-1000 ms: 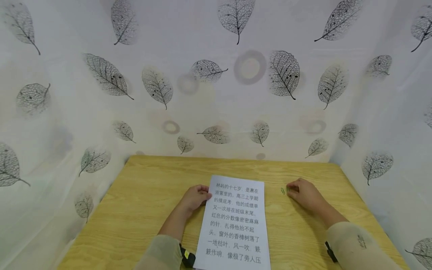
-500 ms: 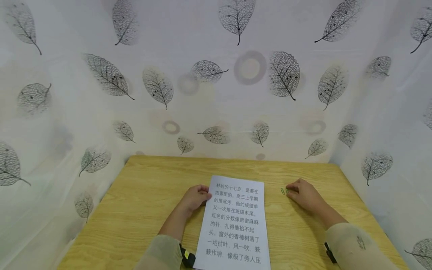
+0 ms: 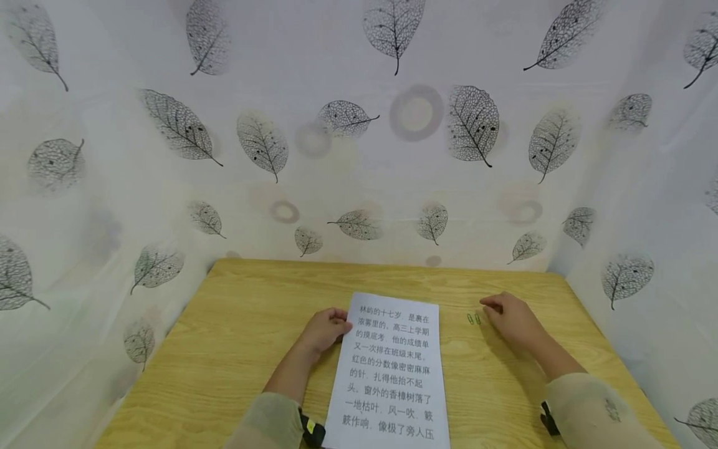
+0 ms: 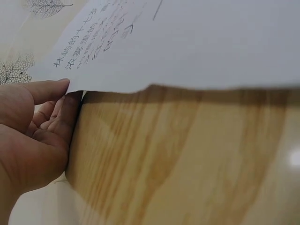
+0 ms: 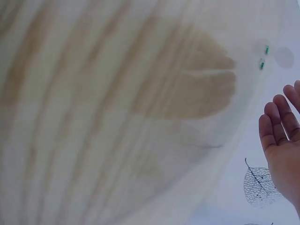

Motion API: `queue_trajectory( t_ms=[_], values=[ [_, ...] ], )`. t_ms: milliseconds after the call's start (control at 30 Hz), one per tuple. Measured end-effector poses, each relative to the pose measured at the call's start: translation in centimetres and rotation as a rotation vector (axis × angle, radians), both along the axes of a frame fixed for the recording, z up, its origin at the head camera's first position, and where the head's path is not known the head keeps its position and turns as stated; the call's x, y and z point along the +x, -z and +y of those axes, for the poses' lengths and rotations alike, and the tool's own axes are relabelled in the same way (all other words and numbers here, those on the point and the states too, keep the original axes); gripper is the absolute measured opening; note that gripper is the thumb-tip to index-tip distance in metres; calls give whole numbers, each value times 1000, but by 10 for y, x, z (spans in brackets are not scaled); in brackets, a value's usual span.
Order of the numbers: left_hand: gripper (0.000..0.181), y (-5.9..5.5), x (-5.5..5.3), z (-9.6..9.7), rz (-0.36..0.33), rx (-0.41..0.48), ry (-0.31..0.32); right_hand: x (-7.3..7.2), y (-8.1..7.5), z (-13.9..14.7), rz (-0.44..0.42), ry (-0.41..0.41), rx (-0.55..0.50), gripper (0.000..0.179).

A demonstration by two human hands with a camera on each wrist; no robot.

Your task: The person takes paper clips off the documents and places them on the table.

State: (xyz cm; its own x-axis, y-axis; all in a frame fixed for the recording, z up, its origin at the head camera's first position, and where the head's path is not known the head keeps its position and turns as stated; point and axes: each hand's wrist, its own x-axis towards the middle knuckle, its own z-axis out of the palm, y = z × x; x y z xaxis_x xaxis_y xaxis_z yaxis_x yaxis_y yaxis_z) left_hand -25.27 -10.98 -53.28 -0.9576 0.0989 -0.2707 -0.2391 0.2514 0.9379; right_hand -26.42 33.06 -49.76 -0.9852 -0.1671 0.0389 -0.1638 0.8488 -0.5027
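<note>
A printed sheet of paper (image 3: 389,368) lies upright before me in the head view, covered in large Chinese characters. My left hand (image 3: 322,330) pinches its upper left edge; in the left wrist view the thumb (image 4: 54,89) is on top and the fingers are curled below the edge. Two green paper clips, a left one (image 3: 470,318) and a right one (image 3: 478,318), lie side by side on the table to the right of the paper. Just right of them my right hand (image 3: 513,321) hovers with fingers extended, holding nothing. The right wrist view shows these fingers (image 5: 280,117) apart from the clips.
The wooden table (image 3: 247,287) stretches out on both sides of the paper. A white curtain (image 3: 359,174) with a leaf print encloses the back and both sides. Dark bands circle both wrists near the sleeves.
My right hand has let go of the right paper clip and moved slightly up and away from it. The clip stays beside the other one. The left hand and the paper hold still.
</note>
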Motion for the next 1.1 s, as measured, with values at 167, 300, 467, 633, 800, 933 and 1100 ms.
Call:
queue_trajectory(
  t_ms=[167,300,467,633,800,933,1100],
  values=[
    [33,-2,0,-1,-26,20,-13,-1,-8,-4,-1,13,-37,33],
    [30,-6,-2,0,-39,25,-31,-1,-9,-10,-6,18,-76,32],
    [25,-9,-4,5,-17,-26,-83,1,-8,-18,11,25,-137,31],
    [24,-11,-5,12,23,-143,-142,4,-9,-31,26,21,-175,30],
    [19,-15,-5,18,86,-315,-168,9,-13,-46,35,11,-206,28],
    [20,-15,-5,21,146,-488,-130,16,-14,-55,33,13,-211,28],
    [35,-16,-6,23,168,-620,-77,25,-14,-64,44,15,-204,26]
  ],
)
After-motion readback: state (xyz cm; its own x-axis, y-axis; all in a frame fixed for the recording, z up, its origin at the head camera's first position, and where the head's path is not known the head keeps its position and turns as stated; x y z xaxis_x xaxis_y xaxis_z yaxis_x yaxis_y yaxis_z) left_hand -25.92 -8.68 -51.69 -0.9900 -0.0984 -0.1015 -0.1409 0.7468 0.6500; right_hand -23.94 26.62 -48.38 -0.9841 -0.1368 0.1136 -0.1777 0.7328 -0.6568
